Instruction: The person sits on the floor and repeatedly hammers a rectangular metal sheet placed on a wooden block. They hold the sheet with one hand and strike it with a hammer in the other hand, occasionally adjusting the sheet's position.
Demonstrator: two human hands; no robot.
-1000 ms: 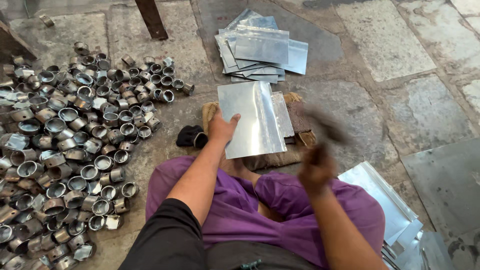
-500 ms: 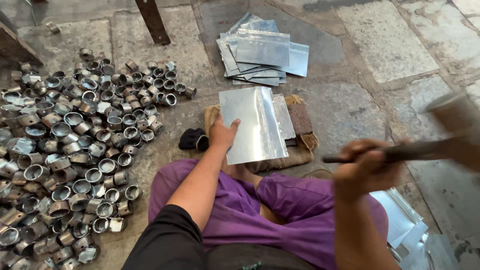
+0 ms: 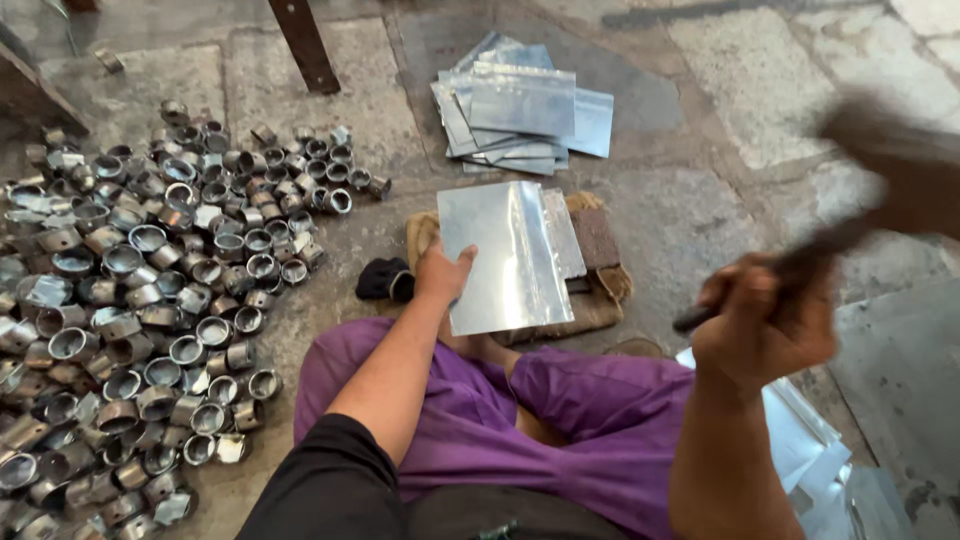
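Observation:
My left hand (image 3: 443, 274) presses flat on the left edge of a shiny metal sheet (image 3: 510, 255). The sheet lies on a worn wooden block (image 3: 600, 290) on the stone floor between my knees. My right hand (image 3: 765, 320) is raised at the right and grips the dark handle of a hammer (image 3: 870, 190). The hammer head is blurred by motion, high at the right edge, well above and right of the sheet. I sit cross-legged in purple trousers (image 3: 560, 410).
A large heap of short metal rings (image 3: 130, 300) covers the floor to the left. A stack of cut metal sheets (image 3: 520, 110) lies ahead; more sheets (image 3: 810, 450) lie by my right knee. A dark cloth (image 3: 385, 280) sits left of the block. A wooden post (image 3: 305, 45) stands behind.
My right hand has swung the hammer from down near the sheet up and out to the right. My left hand has stayed on the sheet.

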